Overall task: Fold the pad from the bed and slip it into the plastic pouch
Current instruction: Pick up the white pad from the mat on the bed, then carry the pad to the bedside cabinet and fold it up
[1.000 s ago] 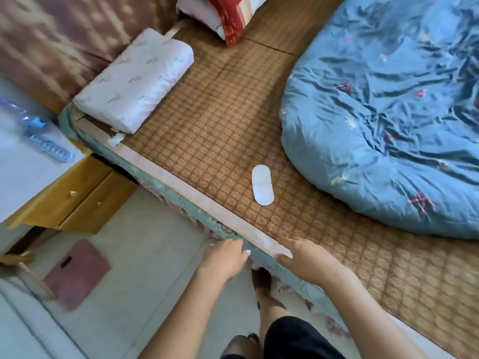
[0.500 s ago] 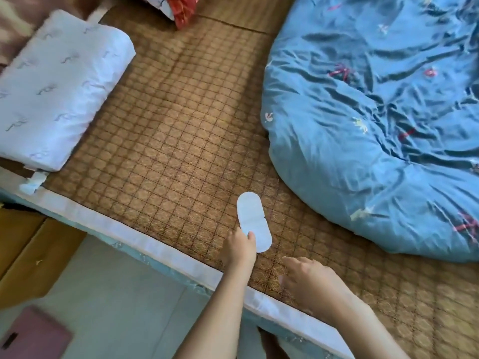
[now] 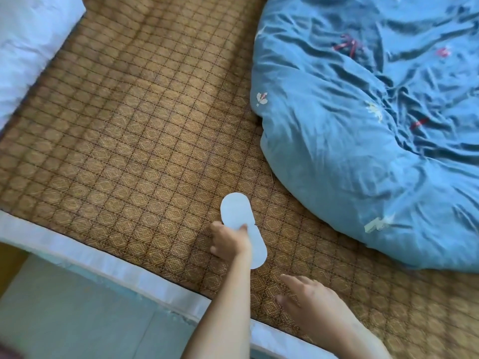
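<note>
Woven bed mat (image 3: 134, 130) carries the white pad (image 3: 242, 224) beside the blue quilt (image 3: 363, 125), where our left hand (image 3: 229, 240) pinches its middle and our right hand (image 3: 308, 304) hovers open nearby.

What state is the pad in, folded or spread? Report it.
Spread: the white pad shows its full oval outline on the woven mat, the left hand gripping its edge.

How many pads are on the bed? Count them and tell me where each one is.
1. The pad lies on the woven mat, left of the blue quilt, with the left hand on it. More could be under the quilt.
</note>
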`<act>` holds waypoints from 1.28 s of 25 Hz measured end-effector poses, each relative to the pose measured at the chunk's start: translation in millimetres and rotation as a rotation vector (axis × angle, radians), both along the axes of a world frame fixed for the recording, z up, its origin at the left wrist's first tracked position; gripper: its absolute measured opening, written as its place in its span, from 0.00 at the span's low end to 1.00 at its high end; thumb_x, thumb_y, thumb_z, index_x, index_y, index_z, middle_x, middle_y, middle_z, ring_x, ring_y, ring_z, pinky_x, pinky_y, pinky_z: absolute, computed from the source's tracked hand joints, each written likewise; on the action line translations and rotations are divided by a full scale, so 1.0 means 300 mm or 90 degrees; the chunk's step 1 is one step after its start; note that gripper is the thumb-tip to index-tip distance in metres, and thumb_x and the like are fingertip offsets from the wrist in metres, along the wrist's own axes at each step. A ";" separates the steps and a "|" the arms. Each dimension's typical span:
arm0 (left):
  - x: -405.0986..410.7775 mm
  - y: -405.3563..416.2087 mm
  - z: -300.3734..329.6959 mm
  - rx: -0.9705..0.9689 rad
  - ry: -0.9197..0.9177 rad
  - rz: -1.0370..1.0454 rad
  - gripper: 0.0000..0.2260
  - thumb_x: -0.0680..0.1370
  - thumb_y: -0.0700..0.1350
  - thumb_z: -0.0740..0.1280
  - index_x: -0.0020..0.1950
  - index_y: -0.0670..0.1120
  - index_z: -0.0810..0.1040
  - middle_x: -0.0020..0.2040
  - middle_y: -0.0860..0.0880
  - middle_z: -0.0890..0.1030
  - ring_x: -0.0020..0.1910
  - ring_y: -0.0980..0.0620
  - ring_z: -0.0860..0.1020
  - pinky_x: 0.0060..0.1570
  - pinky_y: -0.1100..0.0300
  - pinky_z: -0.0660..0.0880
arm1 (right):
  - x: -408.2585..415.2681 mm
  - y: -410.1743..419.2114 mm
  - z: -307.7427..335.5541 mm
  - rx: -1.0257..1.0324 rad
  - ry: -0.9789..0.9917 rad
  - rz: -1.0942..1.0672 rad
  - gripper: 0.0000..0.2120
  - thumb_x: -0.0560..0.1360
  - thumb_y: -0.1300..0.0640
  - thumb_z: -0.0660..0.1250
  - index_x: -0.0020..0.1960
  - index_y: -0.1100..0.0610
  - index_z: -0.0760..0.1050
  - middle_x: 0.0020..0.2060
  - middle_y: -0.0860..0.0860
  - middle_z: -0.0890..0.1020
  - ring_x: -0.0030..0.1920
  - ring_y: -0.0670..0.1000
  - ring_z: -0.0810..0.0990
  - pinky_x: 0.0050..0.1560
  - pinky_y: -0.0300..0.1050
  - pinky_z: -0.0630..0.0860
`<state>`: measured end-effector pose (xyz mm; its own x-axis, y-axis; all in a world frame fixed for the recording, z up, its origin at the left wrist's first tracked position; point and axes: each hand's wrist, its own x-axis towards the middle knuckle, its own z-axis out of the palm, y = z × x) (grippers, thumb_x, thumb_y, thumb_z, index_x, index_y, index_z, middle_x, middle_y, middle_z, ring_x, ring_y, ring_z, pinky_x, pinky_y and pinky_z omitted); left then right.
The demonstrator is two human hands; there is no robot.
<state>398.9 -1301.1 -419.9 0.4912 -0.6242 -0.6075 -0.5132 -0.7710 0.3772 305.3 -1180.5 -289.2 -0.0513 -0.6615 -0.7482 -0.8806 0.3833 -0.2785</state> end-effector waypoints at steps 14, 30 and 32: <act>0.186 0.055 0.183 -0.096 0.422 0.052 0.06 0.72 0.38 0.71 0.42 0.49 0.78 0.39 0.53 0.82 0.37 0.56 0.79 0.32 0.65 0.75 | 0.019 -0.046 0.127 -0.025 -0.008 0.026 0.20 0.79 0.44 0.54 0.69 0.49 0.63 0.66 0.50 0.73 0.65 0.53 0.71 0.63 0.48 0.71; 0.946 0.508 0.904 -0.227 0.413 0.420 0.05 0.73 0.37 0.70 0.47 0.43 0.78 0.46 0.43 0.82 0.43 0.45 0.80 0.40 0.56 0.75 | 0.619 -0.122 0.659 -0.065 -0.033 0.521 0.20 0.79 0.45 0.54 0.68 0.52 0.64 0.65 0.53 0.74 0.62 0.56 0.74 0.60 0.54 0.72; 1.063 0.566 0.960 -0.264 0.401 0.465 0.04 0.72 0.36 0.70 0.44 0.44 0.79 0.46 0.43 0.82 0.42 0.44 0.80 0.44 0.54 0.76 | 0.747 -0.122 0.703 -0.068 -0.040 0.574 0.20 0.79 0.46 0.55 0.68 0.52 0.64 0.65 0.53 0.74 0.62 0.56 0.74 0.61 0.54 0.73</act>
<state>717.7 -1131.2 -131.9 0.5025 -0.5206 -0.6902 0.4058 -0.5629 0.7200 529.5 -1217.1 -78.4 0.5582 -0.4972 -0.6642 -0.8158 -0.4750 -0.3300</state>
